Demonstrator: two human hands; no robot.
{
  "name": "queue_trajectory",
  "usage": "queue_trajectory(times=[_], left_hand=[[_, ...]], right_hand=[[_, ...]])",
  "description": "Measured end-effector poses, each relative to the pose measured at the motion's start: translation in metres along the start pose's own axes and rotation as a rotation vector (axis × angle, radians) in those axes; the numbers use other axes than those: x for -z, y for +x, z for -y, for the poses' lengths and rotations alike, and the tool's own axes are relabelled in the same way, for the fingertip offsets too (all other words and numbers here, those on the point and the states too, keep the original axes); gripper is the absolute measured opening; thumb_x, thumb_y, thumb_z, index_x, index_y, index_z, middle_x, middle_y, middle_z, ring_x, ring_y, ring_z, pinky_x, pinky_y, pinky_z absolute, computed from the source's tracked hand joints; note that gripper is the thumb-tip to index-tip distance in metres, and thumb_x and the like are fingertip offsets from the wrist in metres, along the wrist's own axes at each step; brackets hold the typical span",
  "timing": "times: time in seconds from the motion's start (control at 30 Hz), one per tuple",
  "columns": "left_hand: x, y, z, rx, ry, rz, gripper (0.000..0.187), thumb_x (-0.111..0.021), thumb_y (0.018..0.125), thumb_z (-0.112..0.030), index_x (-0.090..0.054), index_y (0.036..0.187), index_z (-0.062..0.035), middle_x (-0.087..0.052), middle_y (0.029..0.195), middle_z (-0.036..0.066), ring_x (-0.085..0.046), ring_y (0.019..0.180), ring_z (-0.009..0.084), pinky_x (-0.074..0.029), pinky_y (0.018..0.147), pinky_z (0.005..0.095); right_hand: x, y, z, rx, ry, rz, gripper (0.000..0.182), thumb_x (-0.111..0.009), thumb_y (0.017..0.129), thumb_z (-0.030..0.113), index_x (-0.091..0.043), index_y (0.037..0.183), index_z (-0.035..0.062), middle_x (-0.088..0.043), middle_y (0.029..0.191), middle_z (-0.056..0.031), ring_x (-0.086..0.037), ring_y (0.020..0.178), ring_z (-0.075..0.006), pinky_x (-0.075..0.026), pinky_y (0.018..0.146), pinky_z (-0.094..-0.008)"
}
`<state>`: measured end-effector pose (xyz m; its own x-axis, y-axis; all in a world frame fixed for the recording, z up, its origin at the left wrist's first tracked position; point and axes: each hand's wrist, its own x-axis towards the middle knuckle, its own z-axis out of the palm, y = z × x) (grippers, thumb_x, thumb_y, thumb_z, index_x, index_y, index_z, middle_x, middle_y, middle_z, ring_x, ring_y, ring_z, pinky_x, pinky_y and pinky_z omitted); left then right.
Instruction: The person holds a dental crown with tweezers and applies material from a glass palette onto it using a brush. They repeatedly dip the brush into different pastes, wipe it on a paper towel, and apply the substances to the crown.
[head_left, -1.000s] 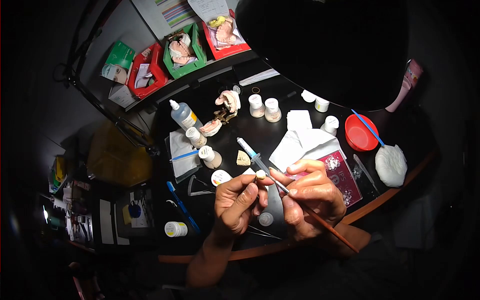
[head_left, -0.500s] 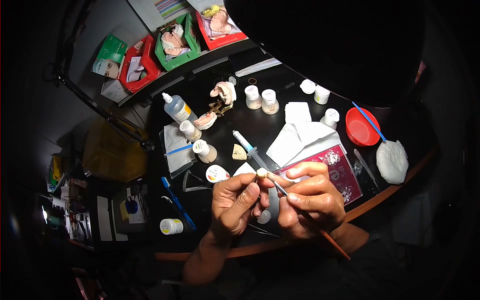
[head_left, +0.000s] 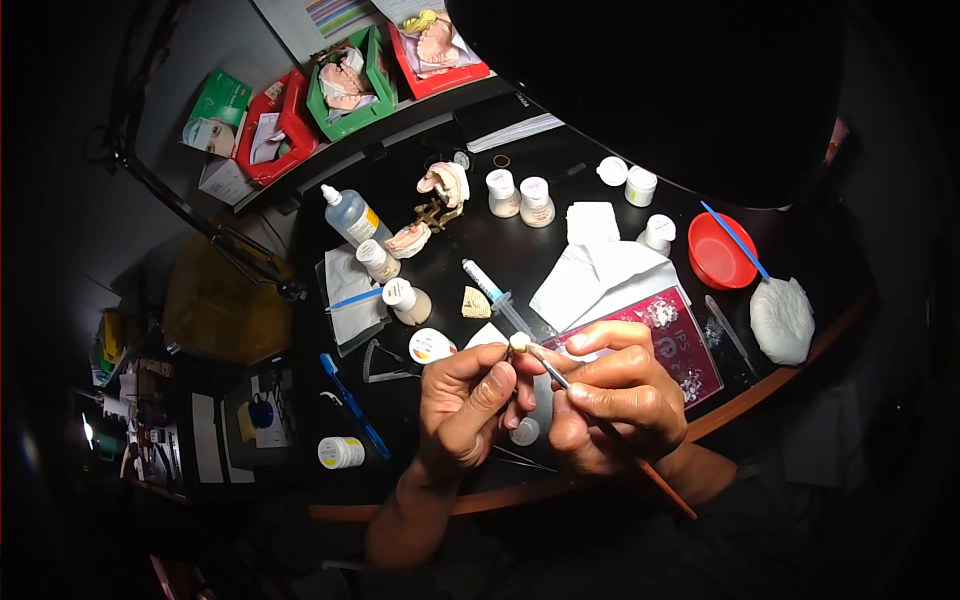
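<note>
My left hand [head_left: 462, 405] is closed, pinching a small cream-coloured dental crown [head_left: 519, 341] at its fingertips; whatever supports it from below is mostly hidden. In my right hand [head_left: 628, 400] lies a thin brush [head_left: 655, 480] with a reddish-brown handle and a metal ferrule, gripped like a pen. Its tip reaches the crown's right side, and contact is too small to be sure of. Just beyond the hands are a syringe [head_left: 485, 282] with a blue label and a beige porous piece [head_left: 475, 302]. Under the right hand lies a dark red IPS palette [head_left: 695, 350] with white powder on it.
Behind stand a plaster jaw model [head_left: 445, 183], a clear bottle [head_left: 350, 214] and several powder jars [head_left: 537, 203]. At right are a red bowl [head_left: 722, 262], a white pad [head_left: 783, 325] and folded tissue [head_left: 590, 285]. A blue toothbrush [head_left: 355, 405] lies left; a dark lamp overhangs above.
The whole view has shifted very slightly to the left. Both hands keep almost the same pose, with the brush tip still at the crown.
</note>
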<state>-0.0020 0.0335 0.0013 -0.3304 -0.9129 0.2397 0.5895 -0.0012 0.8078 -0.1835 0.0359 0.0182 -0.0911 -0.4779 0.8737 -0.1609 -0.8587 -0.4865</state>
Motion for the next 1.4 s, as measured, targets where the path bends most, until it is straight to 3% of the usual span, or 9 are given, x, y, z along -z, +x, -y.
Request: queue_trajectory(times=[0.13, 0.43, 0.73, 0.93, 1.03, 1.4], left_hand=[[0.009, -0.001, 0.003, -0.003, 0.027, 0.043, 0.028, -0.058, 0.11, -0.008, -0.067, 0.135, -0.0006, -0.074, 0.116, 0.022, -0.069, 0.086, 0.0163, -0.053, 0.063, 0.0237], [0.008, -0.002, 0.001, 0.026, -0.007, 0.047, 0.029, -0.058, 0.11, -0.008, -0.066, 0.137, -0.0008, -0.074, 0.118, 0.023, -0.069, 0.085, 0.0158, -0.052, 0.062, 0.023], [-0.011, 0.003, -0.01, 0.056, 0.093, -0.047, 0.032, -0.058, 0.112, -0.019, -0.071, 0.118, 0.0093, -0.07, 0.083, 0.009, -0.054, 0.06, 0.0052, -0.042, 0.055, 0.0183], [-0.01, 0.003, -0.012, 0.121, 0.034, -0.082, 0.034, -0.055, 0.113, -0.023, -0.07, 0.116, 0.0081, -0.07, 0.082, 0.008, -0.053, 0.058, 0.005, -0.041, 0.053, 0.0182], [-0.009, 0.003, -0.01, 0.145, -0.032, -0.088, 0.034, -0.055, 0.113, -0.023, -0.069, 0.116, 0.0074, -0.069, 0.082, 0.007, -0.052, 0.058, 0.0056, -0.041, 0.053, 0.0186], [-0.009, 0.004, -0.01, 0.143, -0.018, -0.086, 0.033, -0.056, 0.113, -0.023, -0.07, 0.115, 0.0072, -0.07, 0.083, 0.008, -0.053, 0.059, 0.0061, -0.041, 0.054, 0.0188]], right_hand=[[0.002, -0.001, 0.0, 0.004, 0.001, 0.023, 0.034, -0.08, 0.07, -0.013, -0.068, 0.097, 0.0048, -0.07, 0.09, -0.0098, -0.072, 0.098, -0.0328, -0.063, 0.08, -0.0389], [0.007, 0.002, 0.003, -0.029, 0.12, 0.048, 0.031, -0.073, 0.08, -0.012, -0.065, 0.107, 0.0008, -0.07, 0.093, -0.014, -0.069, 0.104, -0.0352, -0.065, 0.082, -0.0413], [0.003, 0.001, -0.002, 0.011, 0.059, 0.03, 0.029, -0.074, 0.082, -0.009, -0.063, 0.106, 0.0009, -0.074, 0.094, -0.0155, -0.071, 0.097, -0.0324, -0.064, 0.084, -0.0399], [0.001, 0.0, -0.001, 0.008, -0.004, 0.025, 0.026, -0.079, 0.08, -0.008, -0.063, 0.099, 0.0025, -0.073, 0.091, -0.0139, -0.073, 0.097, -0.0333, -0.063, 0.081, -0.0384], [0.0, -0.003, -0.003, 0.026, -0.038, 0.056, 0.028, -0.072, 0.084, -0.007, -0.059, 0.106, 0.005, -0.073, 0.093, -0.0133, -0.071, 0.091, -0.0286, -0.058, 0.089, -0.0426], [-0.002, -0.004, -0.003, 0.027, -0.068, 0.056, 0.03, -0.073, 0.082, -0.01, -0.059, 0.103, 0.0055, -0.073, 0.092, -0.0129, -0.072, 0.093, -0.0301, -0.059, 0.087, -0.0435]])
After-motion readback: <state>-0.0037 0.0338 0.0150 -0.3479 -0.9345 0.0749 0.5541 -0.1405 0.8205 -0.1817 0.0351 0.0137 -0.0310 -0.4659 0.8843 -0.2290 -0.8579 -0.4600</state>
